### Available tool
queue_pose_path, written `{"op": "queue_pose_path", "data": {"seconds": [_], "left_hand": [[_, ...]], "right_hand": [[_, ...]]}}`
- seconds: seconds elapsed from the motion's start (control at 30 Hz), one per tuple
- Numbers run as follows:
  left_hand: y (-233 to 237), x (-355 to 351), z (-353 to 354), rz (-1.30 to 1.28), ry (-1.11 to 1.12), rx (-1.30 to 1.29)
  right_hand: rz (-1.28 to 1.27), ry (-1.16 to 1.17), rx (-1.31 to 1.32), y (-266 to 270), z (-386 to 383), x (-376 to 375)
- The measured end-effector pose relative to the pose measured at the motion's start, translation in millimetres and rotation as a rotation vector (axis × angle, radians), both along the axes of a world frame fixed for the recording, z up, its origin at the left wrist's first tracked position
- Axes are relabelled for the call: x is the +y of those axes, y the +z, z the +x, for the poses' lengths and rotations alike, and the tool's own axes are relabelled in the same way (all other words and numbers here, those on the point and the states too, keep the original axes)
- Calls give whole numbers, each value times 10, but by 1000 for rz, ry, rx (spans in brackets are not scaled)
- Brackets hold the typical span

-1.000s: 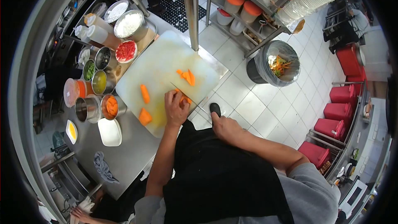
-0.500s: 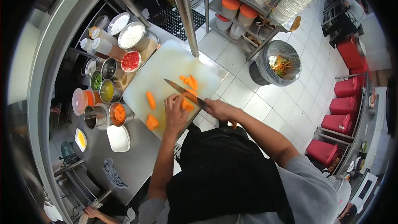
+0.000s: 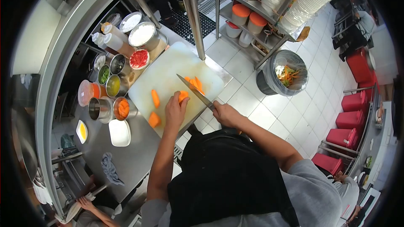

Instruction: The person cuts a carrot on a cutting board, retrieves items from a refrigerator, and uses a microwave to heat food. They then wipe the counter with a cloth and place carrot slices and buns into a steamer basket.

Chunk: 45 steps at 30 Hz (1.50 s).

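My right hand (image 3: 226,114) grips the handle of a kitchen knife (image 3: 197,91), its blade slanting away to the upper left over the white cutting board (image 3: 172,59). My left hand (image 3: 175,110) is closed on a carrot piece (image 3: 183,96) against the board, just left of the blade. Beyond the knife lie several cut carrot pieces (image 3: 199,85), partly behind the blade. Left of my left hand, a long carrot piece (image 3: 155,98) and a chunky carrot piece (image 3: 154,119) rest on the board.
A metal container of carrot pieces (image 3: 123,108) stands left of the board, among other ingredient containers and squeeze bottles (image 3: 112,42). White trays (image 3: 120,133) and a grey cloth (image 3: 110,169) lie on the steel table. A lined bin (image 3: 275,85) stands right. Another person's hand (image 3: 86,204) shows lower left.
The knife has shifted right, off the carrot piece under my left hand. My left fingers now hold that piece, which sits left of the blade. The whole view has shifted slightly.
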<state>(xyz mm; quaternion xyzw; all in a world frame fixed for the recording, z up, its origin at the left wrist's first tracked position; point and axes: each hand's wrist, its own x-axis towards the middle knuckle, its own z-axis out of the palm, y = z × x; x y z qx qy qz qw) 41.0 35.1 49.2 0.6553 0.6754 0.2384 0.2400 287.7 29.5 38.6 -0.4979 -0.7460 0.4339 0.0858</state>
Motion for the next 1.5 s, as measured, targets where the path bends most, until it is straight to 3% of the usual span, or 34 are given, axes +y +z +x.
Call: {"op": "queue_pose_path", "data": {"seconds": [0.13, 0.2, 0.33, 0.4, 0.53, 0.7, 1.5], "left_hand": [[-96, -91, 130, 88, 5, 47], [-86, -141, 184, -118, 220, -429], [-111, -202, 157, 31, 155, -344], [-128, -198, 113, 249, -14, -116], [-202, -141, 131, 252, -26, -263], [-196, -70, 128, 280, -99, -105], [-272, -16, 171, 372, -99, -115]], "right_hand": [[45, -16, -36, -35, -167, -85], [57, -8, -42, -41, -223, -66], [94, -8, -20, -99, -284, -57], [133, 1, -2, -148, -312, -60], [165, -3, -54, -56, -324, -87], [245, -35, -61, 107, -314, -247], [70, -67, -178, 344, -360, -577]]}}
